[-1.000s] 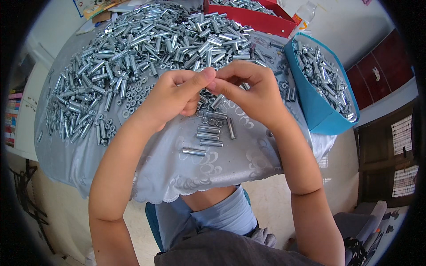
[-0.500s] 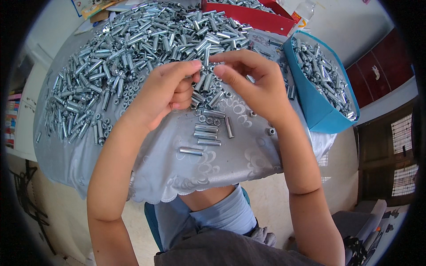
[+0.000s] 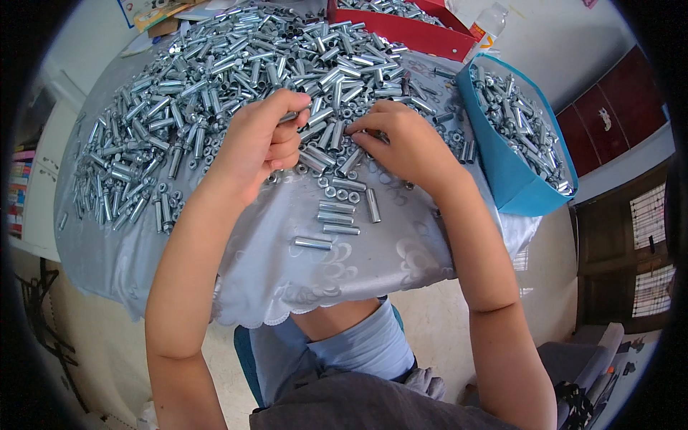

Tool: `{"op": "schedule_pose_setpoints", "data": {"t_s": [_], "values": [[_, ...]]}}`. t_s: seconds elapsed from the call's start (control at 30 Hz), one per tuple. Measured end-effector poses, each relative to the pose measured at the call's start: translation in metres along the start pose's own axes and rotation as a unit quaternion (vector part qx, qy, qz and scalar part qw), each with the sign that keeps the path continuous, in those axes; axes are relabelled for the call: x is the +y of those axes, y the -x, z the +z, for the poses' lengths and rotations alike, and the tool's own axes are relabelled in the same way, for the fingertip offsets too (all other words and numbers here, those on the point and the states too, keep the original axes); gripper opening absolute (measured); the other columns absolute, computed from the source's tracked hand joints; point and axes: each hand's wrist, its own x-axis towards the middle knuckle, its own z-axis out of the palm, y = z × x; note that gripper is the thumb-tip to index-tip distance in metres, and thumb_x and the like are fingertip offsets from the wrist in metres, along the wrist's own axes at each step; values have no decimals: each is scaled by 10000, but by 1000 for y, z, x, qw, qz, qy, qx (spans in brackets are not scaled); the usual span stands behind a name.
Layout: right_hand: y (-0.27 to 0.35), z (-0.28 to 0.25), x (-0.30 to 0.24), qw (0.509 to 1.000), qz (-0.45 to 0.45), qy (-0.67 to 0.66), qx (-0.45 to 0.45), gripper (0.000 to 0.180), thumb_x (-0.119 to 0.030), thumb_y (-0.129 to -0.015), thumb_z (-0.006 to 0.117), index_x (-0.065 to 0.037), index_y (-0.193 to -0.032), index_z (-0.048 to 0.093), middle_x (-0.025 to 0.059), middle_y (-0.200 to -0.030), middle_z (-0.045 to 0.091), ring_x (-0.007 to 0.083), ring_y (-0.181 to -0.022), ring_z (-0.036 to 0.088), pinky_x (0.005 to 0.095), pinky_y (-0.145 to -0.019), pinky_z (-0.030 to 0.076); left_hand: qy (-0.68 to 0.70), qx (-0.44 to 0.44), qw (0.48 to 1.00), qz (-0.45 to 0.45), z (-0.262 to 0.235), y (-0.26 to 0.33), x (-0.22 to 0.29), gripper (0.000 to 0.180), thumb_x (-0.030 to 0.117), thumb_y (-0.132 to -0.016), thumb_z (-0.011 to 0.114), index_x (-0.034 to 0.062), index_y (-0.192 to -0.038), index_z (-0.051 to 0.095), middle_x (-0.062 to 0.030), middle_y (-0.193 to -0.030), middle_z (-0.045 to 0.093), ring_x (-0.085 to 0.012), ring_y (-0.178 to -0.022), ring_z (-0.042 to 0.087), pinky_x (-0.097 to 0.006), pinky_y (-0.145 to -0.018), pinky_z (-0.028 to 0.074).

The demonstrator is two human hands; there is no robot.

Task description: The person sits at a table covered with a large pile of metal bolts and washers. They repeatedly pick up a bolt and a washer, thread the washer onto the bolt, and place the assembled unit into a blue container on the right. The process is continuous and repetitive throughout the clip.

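Hundreds of metal sleeves (image 3: 236, 64) are lying heaped across the far half of a round table under a grey cloth (image 3: 373, 265), and we are sitting at its near edge, where the cloth is hanging over our lap. Pale floor is showing below the table on both sides, and dark red cabinets (image 3: 609, 122) are standing off to the right. Our left hand (image 3: 258, 143) is curling shut around a sleeve (image 3: 289, 116) at the near rim of the heap, thumb and fingers pinching it. Our right hand (image 3: 405, 143) is resting just beside it, fingers bent down and pressing among the loose sleeves and nuts (image 3: 340, 192); we cannot tell whether it is pinching one. Near us, between our wrists, a few sleeves are lying in a short row (image 3: 337, 215), apart from the heap. A blue bin (image 3: 502, 172) holding more sleeves is standing at the right edge, close to our right forearm, and a red tray (image 3: 408, 32) is sitting at the far edge. Bare cloth is lying open only in the near strip in front of us.
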Motion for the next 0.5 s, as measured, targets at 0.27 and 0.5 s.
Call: {"op": "schedule_pose_setpoints", "data": {"t_s": [0.27, 0.5], "values": [[-1, 6, -3, 1000, 15, 10, 17, 148, -182, -757, 615, -91, -855, 678, 100, -821, 570, 275, -778, 577, 366, -693, 471, -56, -13, 998, 22, 8, 4, 0, 232, 247, -837, 547, 82, -690, 477, 93, -470, 223, -22, -373, 215, -208, -378, 188], [-5, 7, -8, 999, 37, 29, 11, 132, -192, -752, 626, -90, -826, 665, 89, -793, 578, 273, -776, 582, 366, -681, 471, -58, -27, 998, 18, 8, 4, -2, 259, 265, -815, 556, 65, -668, 481, 81, -441, 276, -29, -378, 237, -215, -388, 203]]}}
